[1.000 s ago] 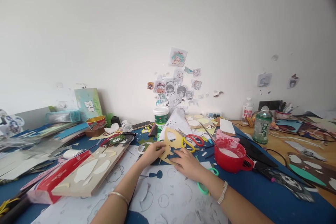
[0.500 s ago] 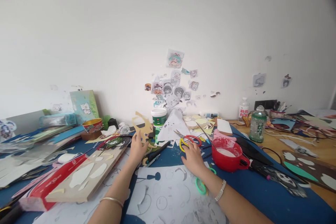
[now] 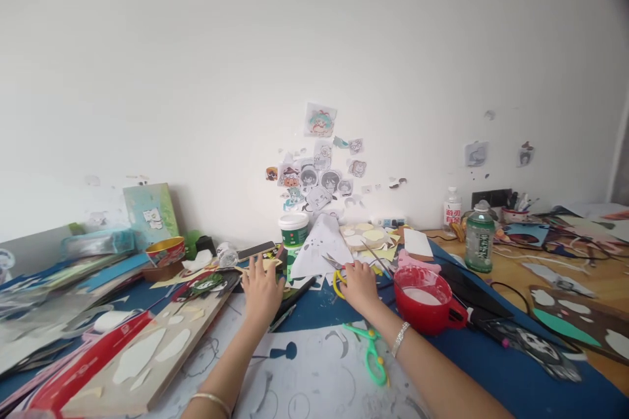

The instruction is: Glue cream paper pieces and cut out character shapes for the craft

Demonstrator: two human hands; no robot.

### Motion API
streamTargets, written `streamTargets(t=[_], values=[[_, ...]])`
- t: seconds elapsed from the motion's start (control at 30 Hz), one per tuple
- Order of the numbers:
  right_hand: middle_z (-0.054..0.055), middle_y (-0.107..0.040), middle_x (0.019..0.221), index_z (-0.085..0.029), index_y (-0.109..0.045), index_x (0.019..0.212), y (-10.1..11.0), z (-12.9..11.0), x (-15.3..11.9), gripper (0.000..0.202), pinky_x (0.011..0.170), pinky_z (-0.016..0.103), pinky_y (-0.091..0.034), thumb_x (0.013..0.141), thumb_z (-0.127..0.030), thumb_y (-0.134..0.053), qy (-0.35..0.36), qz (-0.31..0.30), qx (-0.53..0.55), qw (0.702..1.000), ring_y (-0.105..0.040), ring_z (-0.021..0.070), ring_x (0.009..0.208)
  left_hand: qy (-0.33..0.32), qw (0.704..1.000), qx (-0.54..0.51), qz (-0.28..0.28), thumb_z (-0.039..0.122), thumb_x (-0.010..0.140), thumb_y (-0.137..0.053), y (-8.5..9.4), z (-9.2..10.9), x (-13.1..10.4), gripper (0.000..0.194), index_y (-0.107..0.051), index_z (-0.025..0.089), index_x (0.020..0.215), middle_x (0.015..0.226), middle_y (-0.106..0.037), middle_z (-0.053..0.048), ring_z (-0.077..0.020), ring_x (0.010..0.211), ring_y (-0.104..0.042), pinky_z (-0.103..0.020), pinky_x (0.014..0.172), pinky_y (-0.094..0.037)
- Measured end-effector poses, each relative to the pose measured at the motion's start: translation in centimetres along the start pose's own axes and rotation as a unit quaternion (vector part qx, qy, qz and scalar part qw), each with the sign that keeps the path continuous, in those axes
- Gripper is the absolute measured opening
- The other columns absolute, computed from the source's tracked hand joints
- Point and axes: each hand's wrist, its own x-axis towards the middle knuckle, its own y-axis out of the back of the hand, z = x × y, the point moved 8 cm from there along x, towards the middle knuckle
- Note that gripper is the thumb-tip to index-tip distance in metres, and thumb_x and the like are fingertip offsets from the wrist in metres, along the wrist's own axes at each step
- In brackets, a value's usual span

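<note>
My left hand [image 3: 263,287] is spread palm down, fingers apart, over a yellow paper scrap [image 3: 269,263] beside a dark phone [image 3: 256,250]. My right hand [image 3: 361,285] has its fingers curled over the handles of scissors [image 3: 338,283] with yellow and red grips; their blades point up-left onto white paper [image 3: 322,247]. Below the right hand, green-handled scissors [image 3: 375,360] lie on a large sheet with pencil drawings [image 3: 314,376]. A red cup [image 3: 423,304] with white contents stands right of my right hand. Between the hands lies a pen [image 3: 284,319].
A board [image 3: 162,347] with white cut shapes and a red packet [image 3: 93,363] lie at the left. Behind stand a red-yellow bowl [image 3: 166,252] and a white-green tub [image 3: 293,230]. Two bottles, one green-labelled [image 3: 479,242], stand at the right before the wall.
My left hand has let go of the yellow paper cutout, which now lies lower under its fingers. My right hand has closed more over the scissors' handles. The view has shifted slightly.
</note>
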Motion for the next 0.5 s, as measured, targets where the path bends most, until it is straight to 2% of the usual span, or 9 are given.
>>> streamTargets(t=[0.1,0.17,0.23,0.33,0.5], values=[[0.018,-0.059,0.107,-0.013,-0.059,0.106,-0.8,0.5,1.4,0.039,0.083,0.040,-0.040,0.068,-0.022,-0.061,-0.026,-0.049,0.010,0.998,-0.055,0.0305,0.101,-0.042,0.989,-0.060,-0.126,0.023,0.083,-0.045,-3.6,1.6,2.2,0.036,-0.053,0.014,0.117,0.125,-0.055,-0.015,-0.0270,0.123,-0.043,-0.039,0.102,-0.031],[0.018,-0.059,0.107,-0.013,-0.059,0.105,-1.2,0.8,1.8,0.040,0.080,0.038,-0.042,0.065,-0.019,-0.062,-0.034,-0.052,0.020,0.998,-0.056,0.0301,0.100,-0.047,0.982,-0.069,-0.170,0.023,0.082,-0.048,-5.8,2.7,4.0,0.037,-0.051,0.012,0.118,0.116,-0.061,-0.014,-0.0230,0.110,-0.054,-0.033,0.093,-0.040],[0.017,-0.060,0.106,-0.014,-0.059,0.104,-1.5,1.3,2.0,0.040,0.078,0.035,-0.043,0.065,-0.019,-0.062,-0.041,-0.050,0.032,0.997,-0.058,0.0284,0.098,-0.034,0.977,-0.073,-0.198,0.024,0.083,-0.051,-7.7,3.5,6.0,0.040,-0.048,0.012,0.120,0.117,-0.059,-0.013,-0.0216,0.107,-0.056,-0.034,0.090,-0.043],[0.013,-0.062,0.102,-0.016,-0.058,0.104,-2.1,2.2,2.0,0.039,0.075,0.031,-0.044,0.066,-0.023,-0.061,-0.055,-0.044,0.054,0.996,-0.059,0.0253,0.095,0.005,0.973,-0.067,-0.222,0.031,0.085,-0.054,-9.9,4.0,8.6,0.037,-0.050,0.015,0.117,0.117,-0.057,-0.010,-0.0212,0.102,-0.057,-0.042,0.087,-0.046],[0.011,-0.063,0.102,-0.017,-0.056,0.106,-2.3,4.0,2.2,0.041,0.081,0.031,-0.044,0.067,-0.028,-0.058,-0.117,0.027,0.186,0.975,-0.058,0.0246,0.098,0.039,0.968,-0.059,-0.241,0.034,0.085,-0.055,-11.6,4.5,10.3,0.033,-0.054,0.016,0.111,0.111,-0.058,-0.007,-0.0192,0.095,-0.058,-0.039,0.080,-0.050]])
